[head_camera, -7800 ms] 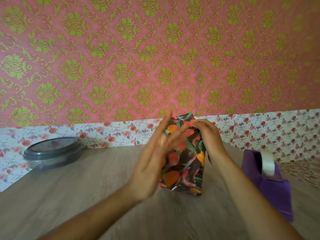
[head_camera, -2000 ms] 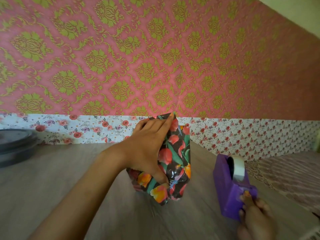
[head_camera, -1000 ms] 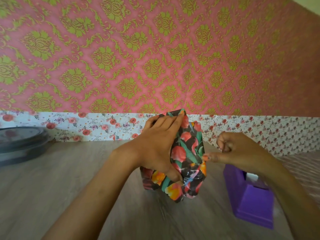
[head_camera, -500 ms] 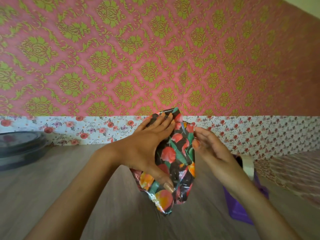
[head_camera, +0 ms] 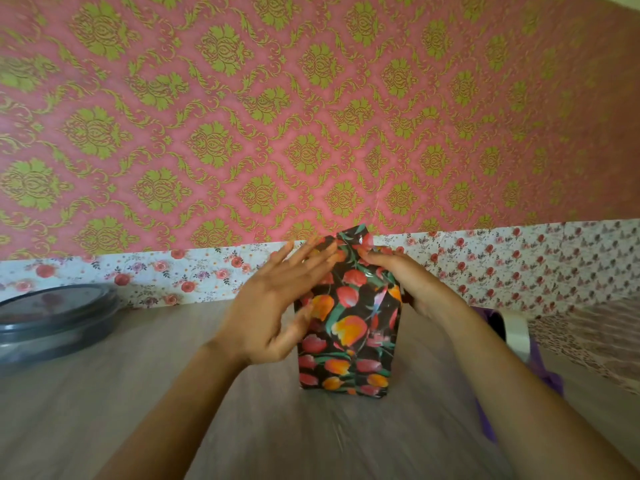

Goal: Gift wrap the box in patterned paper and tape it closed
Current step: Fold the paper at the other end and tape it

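Note:
The box (head_camera: 348,327), wrapped in glossy black paper with red and orange tulips, stands upright on the wooden table (head_camera: 104,403). A folded paper flap points up at its top. My left hand (head_camera: 273,306) lies flat against the box's left side, fingers straight and spread toward the top. My right hand (head_camera: 398,275) grips the box's upper right side, fingers curled over the top edge. The purple tape dispenser (head_camera: 516,337) with its white roll sits behind my right forearm, mostly hidden.
A dark round lidded container (head_camera: 52,320) rests at the table's left. Floral paper lines the wall's base (head_camera: 173,275), with pink and gold wallpaper above. A patterned surface (head_camera: 595,337) lies at the right.
The box has been set upright and squared toward me. My left hand has flattened against its left side, and my right hand has moved onto the upper right side.

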Action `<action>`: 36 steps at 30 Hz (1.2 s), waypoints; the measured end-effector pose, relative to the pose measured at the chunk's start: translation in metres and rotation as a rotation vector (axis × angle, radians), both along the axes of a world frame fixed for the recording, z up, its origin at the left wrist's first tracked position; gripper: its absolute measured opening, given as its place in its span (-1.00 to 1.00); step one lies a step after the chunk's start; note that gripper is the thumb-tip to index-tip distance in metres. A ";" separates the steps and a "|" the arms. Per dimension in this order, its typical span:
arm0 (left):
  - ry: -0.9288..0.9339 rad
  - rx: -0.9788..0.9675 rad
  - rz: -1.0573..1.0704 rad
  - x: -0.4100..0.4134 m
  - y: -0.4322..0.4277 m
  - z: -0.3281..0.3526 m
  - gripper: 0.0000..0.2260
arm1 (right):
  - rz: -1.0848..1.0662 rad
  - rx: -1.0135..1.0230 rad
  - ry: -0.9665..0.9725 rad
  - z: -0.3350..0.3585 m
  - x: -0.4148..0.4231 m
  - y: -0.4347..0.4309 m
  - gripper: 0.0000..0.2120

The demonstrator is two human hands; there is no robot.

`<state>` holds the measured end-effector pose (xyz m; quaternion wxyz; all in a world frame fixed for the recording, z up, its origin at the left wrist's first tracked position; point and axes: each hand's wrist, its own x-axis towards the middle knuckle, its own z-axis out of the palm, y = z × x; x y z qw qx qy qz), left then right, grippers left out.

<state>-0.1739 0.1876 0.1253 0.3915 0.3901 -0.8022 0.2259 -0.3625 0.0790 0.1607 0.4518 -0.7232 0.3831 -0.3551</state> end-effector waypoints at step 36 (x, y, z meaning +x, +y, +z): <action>0.598 0.334 0.000 -0.033 0.004 0.019 -0.34 | 0.113 -0.754 -0.177 -0.028 -0.013 0.042 -0.60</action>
